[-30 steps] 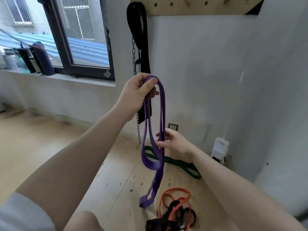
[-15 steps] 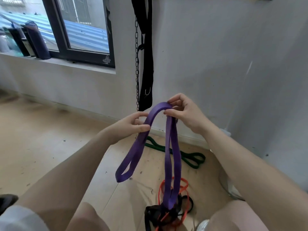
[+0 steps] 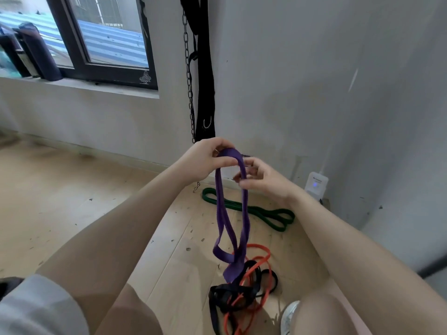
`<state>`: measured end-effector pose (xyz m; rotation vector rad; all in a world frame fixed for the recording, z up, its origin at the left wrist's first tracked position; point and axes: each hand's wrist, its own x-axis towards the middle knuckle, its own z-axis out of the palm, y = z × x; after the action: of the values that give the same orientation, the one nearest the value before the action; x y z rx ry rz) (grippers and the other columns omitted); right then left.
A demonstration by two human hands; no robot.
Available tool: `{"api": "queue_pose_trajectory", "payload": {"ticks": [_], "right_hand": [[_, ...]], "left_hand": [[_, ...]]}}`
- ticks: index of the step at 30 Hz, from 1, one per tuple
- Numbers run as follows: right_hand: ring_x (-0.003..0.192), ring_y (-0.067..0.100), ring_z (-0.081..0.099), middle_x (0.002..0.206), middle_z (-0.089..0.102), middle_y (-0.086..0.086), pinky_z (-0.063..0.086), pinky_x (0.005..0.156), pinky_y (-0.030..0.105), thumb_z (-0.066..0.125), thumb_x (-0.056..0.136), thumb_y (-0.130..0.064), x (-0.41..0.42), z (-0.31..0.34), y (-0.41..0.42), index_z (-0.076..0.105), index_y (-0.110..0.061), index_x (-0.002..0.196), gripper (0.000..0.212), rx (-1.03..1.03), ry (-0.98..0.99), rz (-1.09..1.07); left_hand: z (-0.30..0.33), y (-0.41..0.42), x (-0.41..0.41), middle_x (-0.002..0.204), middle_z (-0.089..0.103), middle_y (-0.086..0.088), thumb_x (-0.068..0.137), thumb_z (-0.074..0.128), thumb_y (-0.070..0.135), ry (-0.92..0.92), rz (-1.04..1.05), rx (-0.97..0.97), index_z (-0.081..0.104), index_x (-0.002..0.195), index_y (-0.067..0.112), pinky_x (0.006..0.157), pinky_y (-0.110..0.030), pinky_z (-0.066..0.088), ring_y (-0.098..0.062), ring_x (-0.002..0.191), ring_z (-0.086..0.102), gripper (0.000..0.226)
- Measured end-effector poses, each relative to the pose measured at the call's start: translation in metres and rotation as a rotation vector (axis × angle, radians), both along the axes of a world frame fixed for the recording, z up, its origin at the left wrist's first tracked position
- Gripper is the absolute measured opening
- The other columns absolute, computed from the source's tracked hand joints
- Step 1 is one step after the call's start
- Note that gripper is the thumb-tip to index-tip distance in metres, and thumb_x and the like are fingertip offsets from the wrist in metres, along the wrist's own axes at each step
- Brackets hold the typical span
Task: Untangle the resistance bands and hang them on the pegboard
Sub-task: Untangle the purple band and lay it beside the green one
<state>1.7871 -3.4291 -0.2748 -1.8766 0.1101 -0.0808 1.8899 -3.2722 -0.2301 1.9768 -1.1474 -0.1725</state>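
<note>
A purple resistance band (image 3: 221, 213) hangs in loops from my two hands, its lower end reaching a tangle on the floor. My left hand (image 3: 205, 160) grips the top fold of the band. My right hand (image 3: 262, 180) pinches the right strand just below the fold. On the floor lie an orange band (image 3: 262, 259) and a black band (image 3: 225, 296) twisted together. A green band (image 3: 256, 210) lies by itself near the wall. The pegboard is out of view.
A black strap (image 3: 205, 68) and a chain (image 3: 189, 88) hang down the grey wall ahead. A white plugged-in device (image 3: 315, 184) sits low on the wall at right. Dark bottles (image 3: 38, 54) stand on the windowsill at left. My shoe (image 3: 289, 315) is beside the tangle.
My hands have come close together at the top of the purple band. The left loop that hung wide now hangs narrow and straight. The view has tilted further down.
</note>
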Motion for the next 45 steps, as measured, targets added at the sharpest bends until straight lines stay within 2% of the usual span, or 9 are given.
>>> {"api": "queue_pose_trajectory", "payload": {"ticks": [3, 11, 16, 24, 31, 36, 39, 42, 45], "right_hand": [[0.1, 0.02, 0.062, 0.105, 0.061, 0.003, 0.055, 0.087, 0.034, 0.066, 0.083, -0.008, -0.005, -0.022, 0.0, 0.05, -0.021, 0.114, 0.038, -0.057, 0.044, -0.068], [0.098, 0.021, 0.062, 0.106, 0.063, 0.01, 0.051, 0.083, 0.028, 0.062, 0.087, -0.006, 0.005, 0.01, -0.005, 0.048, -0.024, 0.095, 0.023, 0.029, -0.279, -0.29], [0.094, 0.004, 0.061, 0.102, 0.064, -0.005, 0.051, 0.075, 0.014, 0.064, 0.085, -0.01, 0.009, 0.013, 0.015, 0.048, -0.012, 0.104, 0.025, -0.103, -0.295, -0.254], [0.098, 0.016, 0.063, 0.099, 0.064, -0.001, 0.055, 0.084, 0.036, 0.067, 0.083, -0.007, 0.013, -0.007, 0.027, 0.051, -0.013, 0.107, 0.029, 0.034, -0.282, -0.262], [0.09, 0.01, 0.055, 0.107, 0.051, -0.002, 0.05, 0.076, 0.022, 0.069, 0.082, -0.016, 0.01, -0.015, 0.024, 0.055, -0.021, 0.104, 0.027, -0.219, -0.311, -0.357], [0.081, 0.008, 0.059, 0.087, 0.061, -0.011, 0.05, 0.072, 0.021, 0.067, 0.083, -0.016, 0.008, -0.021, 0.024, 0.057, -0.024, 0.101, 0.022, -0.17, -0.292, -0.364], [0.084, 0.004, 0.06, 0.089, 0.062, -0.012, 0.05, 0.074, 0.016, 0.065, 0.085, -0.015, 0.007, -0.019, 0.025, 0.058, -0.023, 0.103, 0.02, -0.117, -0.323, -0.362], [0.1, 0.008, 0.061, 0.107, 0.064, -0.003, 0.051, 0.086, 0.023, 0.063, 0.085, -0.009, 0.007, -0.024, 0.016, 0.057, -0.021, 0.115, 0.033, -0.042, -0.292, -0.259], [0.123, 0.009, 0.048, 0.134, 0.048, -0.003, 0.044, 0.101, 0.03, 0.072, 0.079, -0.016, 0.008, -0.04, 0.013, 0.036, -0.025, 0.138, 0.069, 0.052, -0.218, -0.175]], "left_hand": [[-0.004, 0.001, -0.003, 0.097, 0.061, 0.007, 0.087, 0.062, 0.02, 0.023, 0.026, -0.015, 0.056, 0.117, 0.017, 0.084, -0.023, 0.047, -0.011, 0.09, 0.058, 0.03], [-0.023, 0.015, 0.003, 0.102, 0.064, 0.0, 0.089, 0.059, 0.017, 0.309, 0.109, -0.196, 0.054, 0.115, 0.021, 0.096, -0.039, 0.049, -0.016, 0.097, 0.064, 0.027], [-0.02, 0.01, -0.004, 0.111, 0.065, -0.002, 0.089, 0.059, 0.016, 0.434, 0.078, -0.347, 0.054, 0.116, 0.02, 0.092, -0.037, 0.051, -0.018, 0.102, 0.064, 0.028], [-0.033, -0.002, -0.012, 0.102, 0.067, 0.0, 0.088, 0.061, 0.008, 0.519, 0.07, -0.387, 0.055, 0.112, 0.016, 0.071, -0.022, 0.052, -0.006, 0.081, 0.066, 0.026], [-0.042, -0.01, -0.018, 0.098, 0.071, -0.005, 0.086, 0.062, 0.005, 0.605, 0.056, -0.374, 0.051, 0.107, 0.013, 0.088, -0.042, 0.053, -0.021, 0.089, 0.069, 0.025], [-0.048, -0.021, -0.023, 0.099, 0.07, -0.007, 0.079, 0.071, 0.009, 0.502, 0.137, -0.342, 0.05, 0.101, 0.013, 0.09, -0.045, 0.052, -0.021, 0.091, 0.069, 0.03], [-0.045, -0.028, -0.026, 0.097, 0.067, -0.003, 0.078, 0.073, 0.013, 0.346, 0.191, -0.319, 0.048, 0.102, 0.013, 0.084, -0.036, 0.055, -0.016, 0.087, 0.068, 0.035], [-0.041, -0.033, -0.026, 0.088, 0.061, 0.005, 0.077, 0.075, 0.019, 0.173, 0.285, -0.291, 0.046, 0.099, 0.012, 0.069, -0.017, 0.052, -0.005, 0.079, 0.062, 0.037], [-0.04, -0.044, -0.024, 0.087, 0.063, 0.003, 0.077, 0.074, 0.022, 0.187, 0.375, -0.371, 0.046, 0.095, 0.013, 0.063, -0.011, 0.047, -0.008, 0.078, 0.062, 0.035]]}}
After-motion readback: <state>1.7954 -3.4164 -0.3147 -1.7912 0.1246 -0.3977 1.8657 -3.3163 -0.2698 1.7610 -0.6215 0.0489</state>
